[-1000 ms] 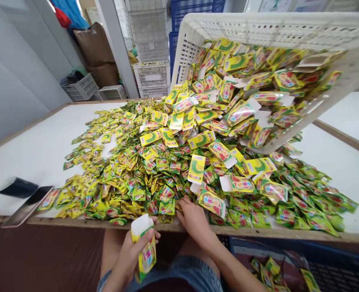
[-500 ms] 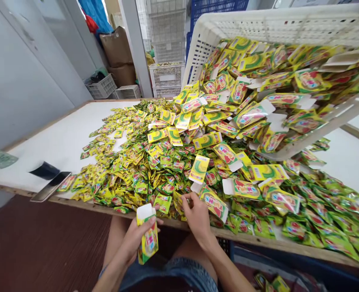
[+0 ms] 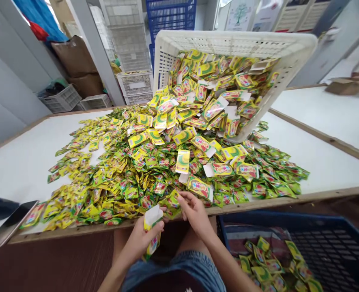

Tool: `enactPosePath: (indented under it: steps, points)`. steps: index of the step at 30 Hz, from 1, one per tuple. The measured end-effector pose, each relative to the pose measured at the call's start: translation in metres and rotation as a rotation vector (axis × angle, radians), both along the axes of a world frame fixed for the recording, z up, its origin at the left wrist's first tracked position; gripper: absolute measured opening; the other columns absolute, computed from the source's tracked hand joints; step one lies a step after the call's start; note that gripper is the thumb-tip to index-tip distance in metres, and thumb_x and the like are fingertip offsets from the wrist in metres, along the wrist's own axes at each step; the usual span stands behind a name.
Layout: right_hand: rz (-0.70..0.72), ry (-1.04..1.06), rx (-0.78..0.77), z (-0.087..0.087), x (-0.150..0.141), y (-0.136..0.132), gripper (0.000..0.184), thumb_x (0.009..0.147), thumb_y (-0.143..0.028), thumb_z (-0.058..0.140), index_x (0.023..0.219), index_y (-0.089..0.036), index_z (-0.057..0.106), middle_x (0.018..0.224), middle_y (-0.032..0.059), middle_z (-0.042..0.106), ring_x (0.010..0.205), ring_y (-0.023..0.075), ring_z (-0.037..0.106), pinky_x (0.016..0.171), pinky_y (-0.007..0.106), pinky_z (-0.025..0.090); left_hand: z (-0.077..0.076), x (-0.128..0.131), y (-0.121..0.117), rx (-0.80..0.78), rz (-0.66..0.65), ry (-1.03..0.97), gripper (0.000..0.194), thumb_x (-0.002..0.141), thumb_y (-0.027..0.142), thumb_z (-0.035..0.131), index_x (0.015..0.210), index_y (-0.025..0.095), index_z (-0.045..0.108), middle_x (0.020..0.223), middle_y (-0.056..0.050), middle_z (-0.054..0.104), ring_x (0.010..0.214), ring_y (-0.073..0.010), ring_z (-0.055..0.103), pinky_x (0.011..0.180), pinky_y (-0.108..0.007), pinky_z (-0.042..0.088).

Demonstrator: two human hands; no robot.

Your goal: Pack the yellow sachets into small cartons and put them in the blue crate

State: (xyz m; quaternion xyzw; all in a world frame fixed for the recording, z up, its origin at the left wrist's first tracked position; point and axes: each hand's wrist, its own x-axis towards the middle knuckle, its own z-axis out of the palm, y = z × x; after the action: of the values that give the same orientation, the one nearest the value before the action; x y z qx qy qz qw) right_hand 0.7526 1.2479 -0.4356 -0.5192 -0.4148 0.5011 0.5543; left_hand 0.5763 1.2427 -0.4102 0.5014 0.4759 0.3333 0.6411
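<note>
My left hand (image 3: 139, 240) is wrapped round a small yellow and green carton (image 3: 151, 248), its white end flap raised at the top. Close by on the right, my right hand (image 3: 196, 215) pinches a small yellow-green packet (image 3: 170, 202) between thumb and fingers. That packet is beside the carton's flap; whether they touch I cannot tell. Both hands are at the table's front edge, above my lap. Behind them spreads a heap of sealed packets (image 3: 115, 178), with more cartons (image 3: 199, 186) lying on top.
A tipped white plastic basket (image 3: 234, 42) spills cartons onto the white table (image 3: 316, 150). Below on the right, a blue crate (image 3: 328, 227) holds several filled-looking cartons. A phone-like dark slab (image 3: 13, 223) lies at the left edge. Stacked crates (image 3: 127, 48) stand behind.
The view has swung right, bringing the blue crate further into sight. My right hand has raised a packet nearer the carton. The left hand keeps its hold, with the carton tilted more.
</note>
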Motion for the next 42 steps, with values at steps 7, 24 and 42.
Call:
enactPosePath:
  steps: [7,24,42]
  points:
    - [-0.119,-0.236,0.086,0.029,-0.01,-0.004,0.026,0.075,-0.038,0.06,0.087,-0.015,0.061,0.081,0.0044,0.064,0.075,0.0172,0.057,0.066,0.026,0.047,-0.005,-0.011,0.018,-0.112,-0.129,-0.146,0.037,0.064,0.035,0.072,0.092,0.013,0.061,0.074,-0.005,0.066,0.066,-0.0178,0.06,0.066,-0.029,0.048]
    - [-0.058,-1.116,0.06,0.079,-0.071,0.001,0.013,0.086,-0.026,0.043,0.083,-0.018,0.052,0.072,0.0026,0.06,0.062,0.0151,0.053,0.056,0.023,0.034,0.013,-0.04,0.056,-0.11,-0.361,-0.27,0.046,0.058,0.027,0.077,0.096,0.014,0.054,0.071,0.0,0.061,0.06,-0.0124,0.055,0.061,-0.025,0.046]
    - [-0.115,-1.006,0.447,0.06,-0.045,-0.017,0.01,0.081,-0.024,0.053,0.087,-0.02,0.06,0.098,0.007,0.057,0.094,0.0208,0.051,0.083,0.034,0.039,-0.002,0.006,0.052,0.335,-0.337,-0.345,0.044,0.058,0.022,0.074,0.095,0.018,0.049,0.092,-0.001,0.052,0.079,-0.014,0.051,0.069,-0.022,0.04]
